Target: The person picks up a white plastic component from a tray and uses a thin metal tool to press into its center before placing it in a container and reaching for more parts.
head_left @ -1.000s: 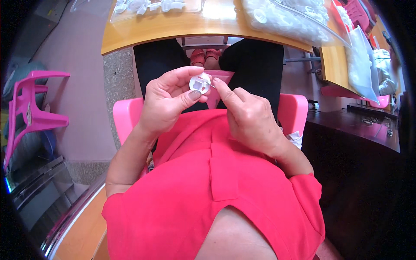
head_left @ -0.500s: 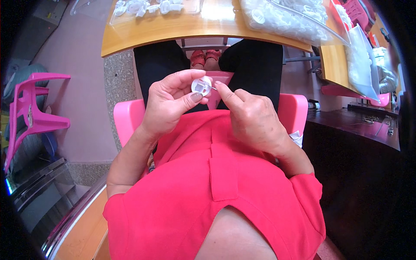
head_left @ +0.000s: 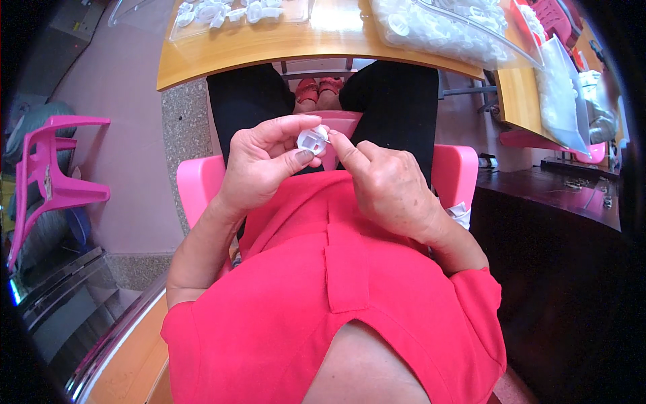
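Above my lap, my left hand [head_left: 259,158] is closed, pinching a small round white plastic part [head_left: 311,141] between thumb and fingers. The part is tilted and has a rectangular recess in its face. My right hand [head_left: 387,178] is closed too, its index finger stretched toward the part's right edge. A thin metal-looking tip [head_left: 327,141] shows at that fingertip, meeting the part's edge. The rest of whatever my right hand grips is hidden inside it.
Ahead is a wooden table [head_left: 269,57] bearing a clear tray [head_left: 309,15] of white plastic pieces and a heap of similar pieces [head_left: 444,34]. A translucent bin [head_left: 565,101] stands at right. Pink chair arms [head_left: 202,185] flank me; a pink chair [head_left: 64,172] is at left.
The white part has tilted and shifted slightly down in my left hand. My right fingertip has moved a little left and down, bringing the thin tip onto the part's edge.
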